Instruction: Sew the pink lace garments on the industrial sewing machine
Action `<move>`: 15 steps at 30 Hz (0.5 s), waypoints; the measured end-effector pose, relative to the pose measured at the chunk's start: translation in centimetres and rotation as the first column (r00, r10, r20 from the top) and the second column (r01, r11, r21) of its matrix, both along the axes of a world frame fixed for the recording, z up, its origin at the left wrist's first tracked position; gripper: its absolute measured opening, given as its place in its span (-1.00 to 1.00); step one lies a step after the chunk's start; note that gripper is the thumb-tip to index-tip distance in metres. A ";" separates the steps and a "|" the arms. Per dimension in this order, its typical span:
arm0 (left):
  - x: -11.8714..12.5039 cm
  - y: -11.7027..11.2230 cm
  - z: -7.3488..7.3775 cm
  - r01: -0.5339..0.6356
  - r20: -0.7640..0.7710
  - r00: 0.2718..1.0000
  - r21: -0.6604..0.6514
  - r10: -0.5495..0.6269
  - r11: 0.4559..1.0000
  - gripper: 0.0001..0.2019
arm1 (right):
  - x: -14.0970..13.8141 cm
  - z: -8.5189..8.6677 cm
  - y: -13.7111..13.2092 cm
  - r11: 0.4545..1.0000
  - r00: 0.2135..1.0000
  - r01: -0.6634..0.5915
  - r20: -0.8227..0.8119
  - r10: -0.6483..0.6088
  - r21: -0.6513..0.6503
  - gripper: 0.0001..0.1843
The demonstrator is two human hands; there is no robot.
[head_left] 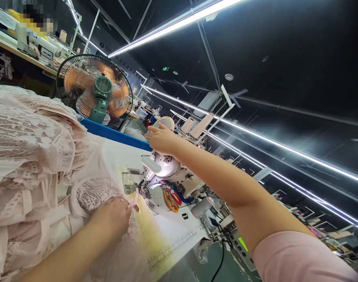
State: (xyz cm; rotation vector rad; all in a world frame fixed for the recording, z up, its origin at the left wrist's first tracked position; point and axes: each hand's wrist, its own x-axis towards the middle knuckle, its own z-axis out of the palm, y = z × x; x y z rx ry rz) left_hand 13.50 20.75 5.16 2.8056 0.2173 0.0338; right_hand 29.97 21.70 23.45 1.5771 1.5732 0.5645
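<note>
My left hand [113, 215] rests on pale pink lace fabric [35, 156] on the white sewing table [120, 152], its fingers closed on a narrow pink strip [135, 197] close to the needle area. My right hand [161, 139] reaches over the top of the white sewing machine [167, 168], fingers stretched toward a round cream part [165, 123] on top. Whether they touch it is unclear.
A large heap of lace garments fills the left. A standing fan [95, 90] with orange blades spins behind a blue edge [114, 135]. Orange-handled scissors [170, 199] lie by the machine base. Thread cones [196, 125] stand behind it. Cables hang at the table's right edge.
</note>
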 end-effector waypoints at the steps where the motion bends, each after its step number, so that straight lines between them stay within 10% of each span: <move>1: 0.0 0.0 0.0 0.002 0.002 1.000 0.004 -0.002 1.000 -0.67 | -0.2 -0.1 0.1 1.000 1.000 0.014 0.009 -0.013 -0.026 -0.69; 15: -0.2 0.3 -0.9 0.027 0.068 0.997 0.025 -0.029 0.999 -0.69 | -1.7 1.7 -1.1 0.991 0.998 -0.038 -0.044 0.033 -0.129 -0.76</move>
